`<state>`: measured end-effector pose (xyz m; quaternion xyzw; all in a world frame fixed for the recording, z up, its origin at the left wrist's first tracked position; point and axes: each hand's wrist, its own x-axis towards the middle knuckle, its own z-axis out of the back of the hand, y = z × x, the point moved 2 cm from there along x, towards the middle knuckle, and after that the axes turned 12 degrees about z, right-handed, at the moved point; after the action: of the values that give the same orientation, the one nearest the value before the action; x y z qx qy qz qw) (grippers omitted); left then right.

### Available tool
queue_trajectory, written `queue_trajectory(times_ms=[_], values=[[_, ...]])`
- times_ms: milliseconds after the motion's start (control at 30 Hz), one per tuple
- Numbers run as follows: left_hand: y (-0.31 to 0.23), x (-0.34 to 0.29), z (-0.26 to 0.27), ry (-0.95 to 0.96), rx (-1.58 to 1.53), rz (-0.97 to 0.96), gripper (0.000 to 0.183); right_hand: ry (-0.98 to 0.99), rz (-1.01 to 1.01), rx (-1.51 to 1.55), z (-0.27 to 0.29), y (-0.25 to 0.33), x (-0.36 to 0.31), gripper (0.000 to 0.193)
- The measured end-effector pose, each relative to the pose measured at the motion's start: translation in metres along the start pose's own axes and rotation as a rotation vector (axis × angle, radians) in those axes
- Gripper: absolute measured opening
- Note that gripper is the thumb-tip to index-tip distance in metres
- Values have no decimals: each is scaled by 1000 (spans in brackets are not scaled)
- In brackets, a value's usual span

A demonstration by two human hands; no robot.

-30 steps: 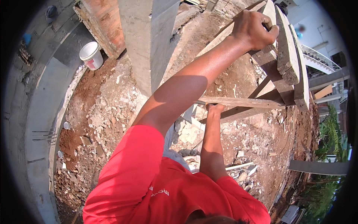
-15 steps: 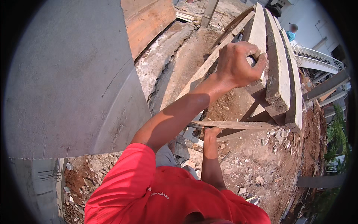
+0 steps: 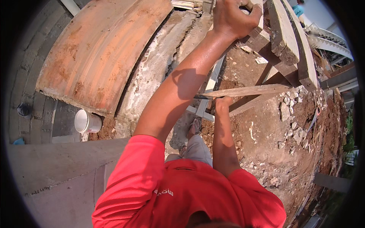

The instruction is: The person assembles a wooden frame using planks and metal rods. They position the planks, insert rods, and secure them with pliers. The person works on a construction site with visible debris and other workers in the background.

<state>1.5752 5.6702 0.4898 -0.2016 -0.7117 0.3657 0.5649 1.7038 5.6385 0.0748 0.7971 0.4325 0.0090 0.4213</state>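
Observation:
My left arm reaches up to the top of the view, where my left hand (image 3: 234, 21) is closed beside a pale wooden beam (image 3: 257, 19). Fingers and thumb curl together there; what they hold, if anything, is hidden. Lower down, my right hand (image 3: 223, 102) is closed at the underside of a thin wooden strip (image 3: 247, 91). From its left side a dark, rod-like thing (image 3: 201, 96) sticks out; the rest of it is hidden. Two thick beams (image 3: 283, 45) lie side by side to the right, propped on a slanting wooden brace (image 3: 266, 49).
An orange-brown wooden board (image 3: 102, 53) slopes at the left, with a white bucket (image 3: 87, 121) by its lower edge. A grey panel (image 3: 61, 163) lies below it. Broken stones (image 3: 291, 117) litter the earth at right. Another person (image 3: 299, 8) is far off at upper right.
The view has tilted down and shifted, so the beams and my left hand sit higher in it. The bucket and my foot have come into sight. Both hands remain closed.

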Motion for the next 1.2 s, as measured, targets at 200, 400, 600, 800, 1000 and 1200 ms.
queue_trajectory(times_ms=[200, 400, 600, 800, 1000, 1200], values=[[134, 110, -31, 23, 2, -43, 20, -1, -108, 97, -94, -75, 124, 44], [274, 211, -44, -48, -11, -17, 19, -95, -196, -197, -194, -118, 202, 47], [400, 307, -98, -88, 49, -87, 17, -104, -192, -199, -248, -171, 349, 59], [502, 376, -155, -96, -64, -19, 17, -37, -131, -211, -326, -209, 485, 74], [564, 437, -184, -111, -26, 13, 19, 158, -366, -126, -408, -237, 521, 72], [614, 476, -230, -59, -63, 65, 19, 79, -294, -142, -462, -275, 594, 67]])
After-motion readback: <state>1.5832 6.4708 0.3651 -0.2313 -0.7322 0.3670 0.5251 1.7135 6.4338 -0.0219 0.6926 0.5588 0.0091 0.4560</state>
